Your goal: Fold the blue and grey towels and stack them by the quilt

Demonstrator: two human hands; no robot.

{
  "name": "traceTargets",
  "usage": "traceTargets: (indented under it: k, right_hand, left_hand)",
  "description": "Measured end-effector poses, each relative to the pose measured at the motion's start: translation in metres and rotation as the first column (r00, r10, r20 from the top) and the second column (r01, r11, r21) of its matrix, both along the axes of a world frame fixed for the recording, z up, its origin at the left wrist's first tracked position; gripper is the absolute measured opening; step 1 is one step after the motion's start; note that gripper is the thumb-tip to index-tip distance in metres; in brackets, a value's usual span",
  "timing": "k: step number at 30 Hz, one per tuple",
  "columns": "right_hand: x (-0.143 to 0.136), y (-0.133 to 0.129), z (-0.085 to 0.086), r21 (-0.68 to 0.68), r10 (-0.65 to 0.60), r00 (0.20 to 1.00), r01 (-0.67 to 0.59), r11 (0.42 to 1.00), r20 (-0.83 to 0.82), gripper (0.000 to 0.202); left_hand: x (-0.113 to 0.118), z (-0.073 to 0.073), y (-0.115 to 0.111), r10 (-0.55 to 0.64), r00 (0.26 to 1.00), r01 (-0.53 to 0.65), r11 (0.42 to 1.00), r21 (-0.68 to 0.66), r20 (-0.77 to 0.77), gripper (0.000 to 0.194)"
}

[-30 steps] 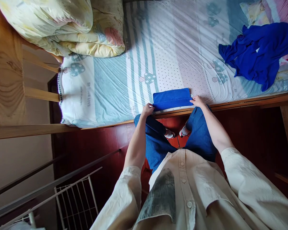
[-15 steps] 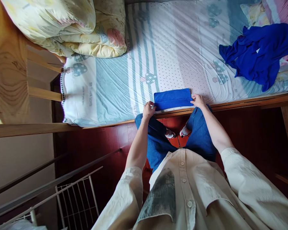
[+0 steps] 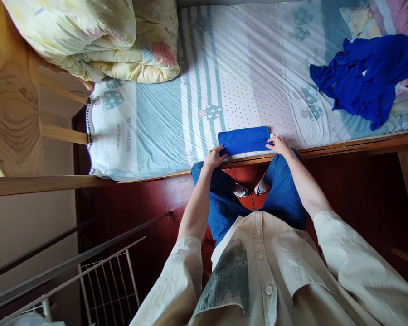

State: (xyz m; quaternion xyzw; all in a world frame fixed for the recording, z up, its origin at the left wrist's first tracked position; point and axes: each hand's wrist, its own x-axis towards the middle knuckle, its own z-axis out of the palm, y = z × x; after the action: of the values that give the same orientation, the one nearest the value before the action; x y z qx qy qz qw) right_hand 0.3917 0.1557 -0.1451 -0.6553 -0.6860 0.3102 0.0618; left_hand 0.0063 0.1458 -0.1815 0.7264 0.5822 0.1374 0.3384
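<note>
A blue towel (image 3: 244, 139), folded into a narrow rectangle with a crease along its length, lies flat at the near edge of the bed. At its left end, my left hand (image 3: 215, 157) grips the near corner between fingers and thumb. My right hand (image 3: 279, 145) pinches the right end, fingertips over the edge of the cloth. A small white tag shows beside the right fingers.
The bed (image 3: 159, 122) has a patterned sheet and a wooden side rail (image 3: 347, 147). A bulky yellow quilt (image 3: 98, 40) is piled back left. Crumpled blue cloth (image 3: 370, 77) lies at the right by pillows. A white wire rack (image 3: 109, 283) stands lower left.
Both hands have shifted slightly inward along the towel's near edge. The near fold now looks a little narrower, and the white tag shows at the right end.
</note>
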Motion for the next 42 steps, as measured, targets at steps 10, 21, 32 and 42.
traceTargets:
  k: [10,21,32,42]
  right_hand:
    - [0.002,0.001,-0.002,-0.001,0.110,0.992,-0.111,0.994,0.067,0.053]
    - [0.003,0.005,0.001,-0.023,-0.063,0.995,0.061,0.998,-0.076,0.049]
    - [0.007,0.008,-0.011,-0.048,-0.181,0.955,0.175,0.983,-0.234,0.038]
    - [0.007,0.008,-0.011,-0.123,-0.191,0.969,0.173,0.977,-0.155,0.026]
  left_hand:
    - [0.002,-0.002,0.000,-0.071,0.994,0.073,0.997,0.018,-0.087,0.071]
    - [0.007,0.014,0.005,0.196,0.979,-0.194,0.980,-0.034,0.053,0.048]
    - [0.005,0.018,0.009,0.358,0.922,-0.342,0.931,-0.125,0.150,0.035]
    - [0.008,0.022,0.009,0.362,0.926,-0.375,0.915,-0.152,-0.107,0.035]
